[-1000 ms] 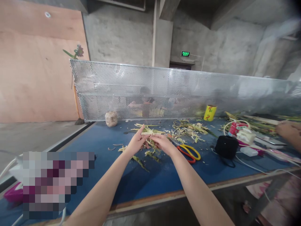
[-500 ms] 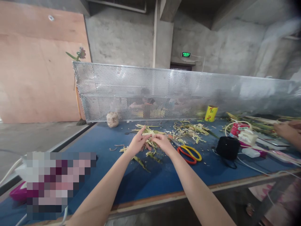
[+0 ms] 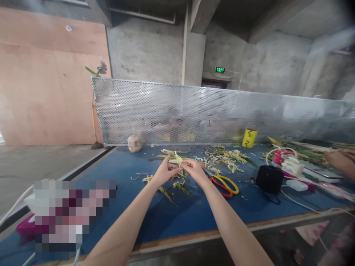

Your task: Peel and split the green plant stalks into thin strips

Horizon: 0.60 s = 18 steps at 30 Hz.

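Green plant tips [image 3: 168,195] lie loose on the near side of the person's fingertips. The left hand [image 3: 163,174] and right hand [image 3: 194,170] meet at the fingertips: the left has one digit raised away from the rest, while the right is narrowed as in a pinch. A pale plant strip [image 3: 178,158] rises just beyond them; whether either hand grips it cannot be told. Such joined fingertips would suit fine work on thin material, and the scissors [image 3: 215,178], just beside the right wrist with handles toward the person, are presumably so placed for easy reach. Farther off, shredded plant clippings [image 3: 227,156] form a heap, probably kept aside to leave working room. The blue tabletop [image 3: 111,168], strewn with scraps, runs back to a perforated metal screen [image 3: 161,99]; behind it stand a bare concrete wall [image 3: 146,55] and a lit exit sign [image 3: 220,69].
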{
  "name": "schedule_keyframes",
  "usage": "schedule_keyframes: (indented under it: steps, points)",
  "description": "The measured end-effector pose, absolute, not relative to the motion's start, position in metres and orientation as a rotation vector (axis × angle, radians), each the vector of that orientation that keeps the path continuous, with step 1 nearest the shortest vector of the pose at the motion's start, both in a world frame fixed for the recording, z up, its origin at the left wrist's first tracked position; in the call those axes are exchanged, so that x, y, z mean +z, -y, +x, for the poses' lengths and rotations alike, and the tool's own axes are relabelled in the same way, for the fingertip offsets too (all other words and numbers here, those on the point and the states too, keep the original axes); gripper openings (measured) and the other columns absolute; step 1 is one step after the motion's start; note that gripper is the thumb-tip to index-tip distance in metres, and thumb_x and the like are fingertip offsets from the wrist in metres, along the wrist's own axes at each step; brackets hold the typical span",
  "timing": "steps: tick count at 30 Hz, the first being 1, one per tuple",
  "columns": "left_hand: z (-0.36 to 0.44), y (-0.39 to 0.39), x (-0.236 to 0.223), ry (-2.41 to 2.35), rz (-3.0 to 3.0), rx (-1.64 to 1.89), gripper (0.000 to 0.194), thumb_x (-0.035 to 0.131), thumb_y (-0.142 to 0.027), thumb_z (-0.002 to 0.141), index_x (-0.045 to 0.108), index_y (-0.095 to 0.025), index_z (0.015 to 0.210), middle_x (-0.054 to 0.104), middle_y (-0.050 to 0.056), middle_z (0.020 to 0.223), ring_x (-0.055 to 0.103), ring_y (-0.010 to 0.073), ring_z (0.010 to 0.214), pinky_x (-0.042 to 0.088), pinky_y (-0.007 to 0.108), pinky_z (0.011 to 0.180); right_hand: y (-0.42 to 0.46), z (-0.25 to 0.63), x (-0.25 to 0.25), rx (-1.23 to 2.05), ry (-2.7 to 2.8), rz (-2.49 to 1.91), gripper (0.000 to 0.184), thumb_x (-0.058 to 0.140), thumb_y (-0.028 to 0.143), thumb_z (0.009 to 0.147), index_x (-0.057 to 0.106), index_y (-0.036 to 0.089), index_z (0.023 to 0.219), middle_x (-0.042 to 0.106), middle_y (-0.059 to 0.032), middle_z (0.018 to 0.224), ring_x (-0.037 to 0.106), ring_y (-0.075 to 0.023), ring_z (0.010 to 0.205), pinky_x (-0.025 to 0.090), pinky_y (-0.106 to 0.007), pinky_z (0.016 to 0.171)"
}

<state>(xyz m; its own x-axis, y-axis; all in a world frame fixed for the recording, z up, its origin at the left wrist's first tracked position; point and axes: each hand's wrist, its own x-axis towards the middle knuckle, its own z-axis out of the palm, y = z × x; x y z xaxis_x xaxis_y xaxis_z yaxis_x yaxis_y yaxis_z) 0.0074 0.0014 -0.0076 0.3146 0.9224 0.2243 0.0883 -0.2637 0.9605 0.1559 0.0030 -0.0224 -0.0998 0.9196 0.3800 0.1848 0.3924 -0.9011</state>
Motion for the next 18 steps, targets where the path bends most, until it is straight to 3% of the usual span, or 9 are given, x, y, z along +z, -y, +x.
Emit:
schedule_keyframes:
  steps: [8,15,18]
  points:
    - [0.001,-0.010,-0.012,-0.930,1.723,1.051,0.087,0.065,-0.030,0.063,0.014,-0.011,0.130,0.056,-0.005,0.052,0.042,0.0055,0.035,0.029,0.015,0.034,0.001,0.154,-0.019,0.792,1.632,-0.997,0.025,0.060,0.033,0.062,0.060,0.016,0.080,0.063,-0.0031,0.079,0.056,-0.0162,0.071,0.042,-0.027,0.067]
    - [0.004,-0.003,-0.005,-0.899,1.825,1.022,0.077,0.062,-0.023,0.065,0.019,-0.011,0.128,0.050,-0.008,0.051,0.042,0.0053,0.041,0.032,0.016,0.041,0.001,0.155,-0.019,0.709,1.632,-1.012,0.017,0.056,0.031,0.065,0.060,0.015,0.069,0.061,-0.0033,0.068,0.055,-0.0162,0.064,0.041,-0.027,0.061]
    - [0.004,0.002,-0.003,-0.829,1.844,1.020,0.079,0.058,-0.017,0.067,0.012,-0.011,0.131,0.049,-0.008,0.053,0.046,0.0066,0.046,0.037,0.019,0.048,0.002,0.155,-0.017,0.675,1.620,-1.011,0.016,0.056,0.030,0.064,0.060,0.015,0.068,0.061,-0.0037,0.069,0.054,-0.0158,0.064,0.040,-0.026,0.061]
